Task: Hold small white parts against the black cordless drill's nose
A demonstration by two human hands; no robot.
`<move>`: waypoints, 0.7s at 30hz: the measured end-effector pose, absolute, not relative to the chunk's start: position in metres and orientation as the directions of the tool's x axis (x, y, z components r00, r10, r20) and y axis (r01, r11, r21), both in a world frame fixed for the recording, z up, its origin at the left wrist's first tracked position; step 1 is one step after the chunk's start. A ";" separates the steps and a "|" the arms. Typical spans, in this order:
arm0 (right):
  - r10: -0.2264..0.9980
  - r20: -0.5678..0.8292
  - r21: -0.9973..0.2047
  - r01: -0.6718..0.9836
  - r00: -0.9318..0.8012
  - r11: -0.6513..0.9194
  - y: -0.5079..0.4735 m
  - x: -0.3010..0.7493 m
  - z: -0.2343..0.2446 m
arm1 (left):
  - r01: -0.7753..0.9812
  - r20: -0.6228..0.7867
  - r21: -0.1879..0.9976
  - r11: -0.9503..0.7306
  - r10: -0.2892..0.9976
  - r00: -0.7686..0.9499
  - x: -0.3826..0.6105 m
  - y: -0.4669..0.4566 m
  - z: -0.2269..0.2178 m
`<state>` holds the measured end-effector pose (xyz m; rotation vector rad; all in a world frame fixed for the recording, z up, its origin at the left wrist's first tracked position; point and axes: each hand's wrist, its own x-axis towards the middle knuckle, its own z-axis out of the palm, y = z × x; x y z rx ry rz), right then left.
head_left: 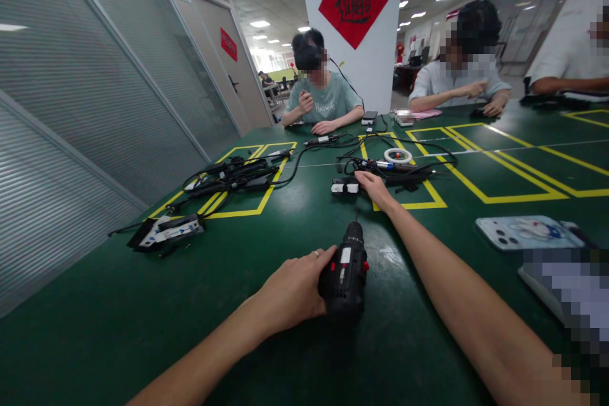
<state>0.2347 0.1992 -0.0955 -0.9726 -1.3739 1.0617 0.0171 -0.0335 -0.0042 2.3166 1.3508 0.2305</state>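
My left hand (pixel 297 285) is closed around the left side of a black cordless drill (pixel 346 276) with small red parts. Its chuck and thin bit point away from me, and its handle is hidden. Farther forward, my right hand (pixel 375 189) has its fingers at the right end of a small black-and-white block (pixel 345 186); the thumb is hidden. The drill bit's tip lies just short of this block. Beside my right hand is a heap of black corded tools (pixel 399 172), with a white ring (pixel 398 156) behind it.
Another heap of black corded tools (pixel 238 172) lies at the left within yellow tape (pixel 266 201). Nearer is a black-and-white packet (pixel 166 231). A phone (pixel 528 233) rests at the right on the green table (pixel 214 311). Several people sit across the table; cables run between the heaps.
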 end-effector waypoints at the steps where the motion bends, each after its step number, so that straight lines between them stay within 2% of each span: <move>1: 0.961 0.266 -0.964 -0.021 -0.072 0.266 0.199 0.234 -0.096 | 0.800 -0.109 0.400 -0.448 0.843 0.526 0.017 -0.032 -0.007; 4: 0.961 0.268 -0.963 -0.038 -0.067 0.266 0.199 0.233 -0.096 | 0.804 -0.165 0.321 -0.501 0.807 0.568 0.017 -0.030 -0.006; 9: 0.957 0.286 -0.958 0.008 -0.037 0.287 0.197 0.233 -0.095 | 0.700 -0.226 0.464 -0.543 0.692 0.686 0.008 -0.028 0.015; 11: 0.953 0.300 -0.951 0.061 -0.030 0.302 0.195 0.233 -0.096 | 0.670 -0.221 0.484 -0.563 0.663 0.716 0.001 -0.018 0.020; 13: 0.952 0.307 -0.946 0.107 -0.023 0.307 0.195 0.232 -0.098 | 0.701 -0.117 0.400 -0.590 0.726 0.678 -0.005 0.003 0.018; 15: 0.952 0.307 -0.944 0.122 -0.026 0.307 0.196 0.232 -0.099 | 0.763 0.095 0.225 -0.606 0.793 0.602 -0.005 0.034 0.008; 18: 0.951 0.305 -0.945 0.110 -0.046 0.309 0.196 0.233 -0.099 | 0.770 0.327 0.009 -0.638 0.729 0.601 0.002 0.090 -0.013; 21: 0.951 0.303 -0.945 0.113 -0.057 0.308 0.194 0.233 -0.095 | 0.742 0.427 -0.123 -0.659 0.640 0.639 0.014 0.137 -0.033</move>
